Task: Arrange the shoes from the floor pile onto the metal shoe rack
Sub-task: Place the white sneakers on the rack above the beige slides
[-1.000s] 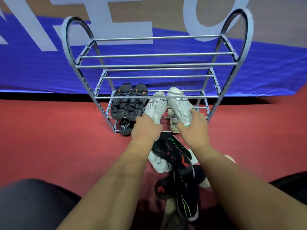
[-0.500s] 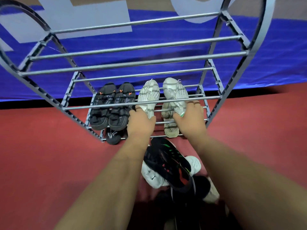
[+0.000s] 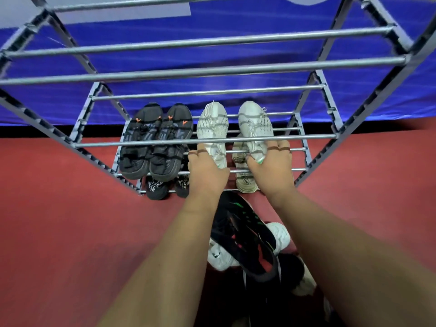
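2 white shoes (image 3: 212, 128) on rack (image 3: 203, 139) | L hand (image 3: 207, 169) + R hand (image 3: 273, 168) gripping heels

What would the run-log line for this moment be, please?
left hand: on left white sneaker | right hand: on right white sneaker | shoe rack: second-lowest shelf

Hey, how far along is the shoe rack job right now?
Partly done. The black pair already sits on a lower shelf of the metal rack, with more shoes below. The left hand and right hand are each seating a white shoe beside it. The floor pile remains, and the upper shelves hold nothing.
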The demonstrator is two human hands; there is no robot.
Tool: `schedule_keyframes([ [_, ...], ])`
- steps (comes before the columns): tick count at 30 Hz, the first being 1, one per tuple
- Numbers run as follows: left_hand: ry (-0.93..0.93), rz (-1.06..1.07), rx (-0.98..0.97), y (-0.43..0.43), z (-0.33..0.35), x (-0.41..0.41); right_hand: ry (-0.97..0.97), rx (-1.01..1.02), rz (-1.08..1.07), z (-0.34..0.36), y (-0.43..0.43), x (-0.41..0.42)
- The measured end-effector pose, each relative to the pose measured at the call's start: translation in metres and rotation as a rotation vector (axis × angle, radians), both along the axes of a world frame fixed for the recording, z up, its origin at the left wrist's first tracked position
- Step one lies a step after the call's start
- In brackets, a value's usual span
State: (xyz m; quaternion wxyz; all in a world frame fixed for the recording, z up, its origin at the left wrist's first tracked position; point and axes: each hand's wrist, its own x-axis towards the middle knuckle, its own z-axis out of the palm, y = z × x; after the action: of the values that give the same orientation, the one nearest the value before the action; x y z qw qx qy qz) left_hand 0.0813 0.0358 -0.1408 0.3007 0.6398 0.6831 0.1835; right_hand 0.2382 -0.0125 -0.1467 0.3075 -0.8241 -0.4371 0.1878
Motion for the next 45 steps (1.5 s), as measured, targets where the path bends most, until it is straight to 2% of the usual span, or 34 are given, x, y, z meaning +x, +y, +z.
schedule_keyframes([
  [3,-0.046,-0.019,0.059,-0.006,-0.004,-0.007,0.036,0.047,-0.01,-0.002,-0.001,-0.005],
  [7,-0.04,-0.059,0.036,-0.008,-0.002,-0.01,0.019,0.038,-0.012,-0.002,-0.005,-0.013],
  [13,-0.131,-0.066,0.048,-0.02,0.005,-0.019,-0.001,0.011,0.069,0.003,-0.016,-0.012],
  [20,-0.108,-0.107,0.091,-0.049,0.007,-0.036,-0.062,-0.02,0.071,0.011,-0.038,-0.019],
  [26,-0.078,-0.148,0.054,-0.04,0.018,-0.036,-0.018,-0.041,0.084,0.011,-0.046,-0.016],
  [31,-0.001,-0.066,-0.019,-0.019,0.018,-0.028,0.048,-0.086,0.102,0.015,-0.037,-0.001],
  [34,-0.079,-0.016,-0.054,-0.018,0.012,-0.027,0.12,-0.062,0.069,0.016,-0.035,-0.002],
  [37,-0.171,-0.034,-0.004,-0.025,0.006,-0.022,0.108,-0.028,0.031,0.014,-0.036,-0.006],
  [45,-0.175,-0.098,-0.003,-0.027,-0.004,-0.005,0.144,0.034,0.017,0.011,-0.039,-0.007],
])
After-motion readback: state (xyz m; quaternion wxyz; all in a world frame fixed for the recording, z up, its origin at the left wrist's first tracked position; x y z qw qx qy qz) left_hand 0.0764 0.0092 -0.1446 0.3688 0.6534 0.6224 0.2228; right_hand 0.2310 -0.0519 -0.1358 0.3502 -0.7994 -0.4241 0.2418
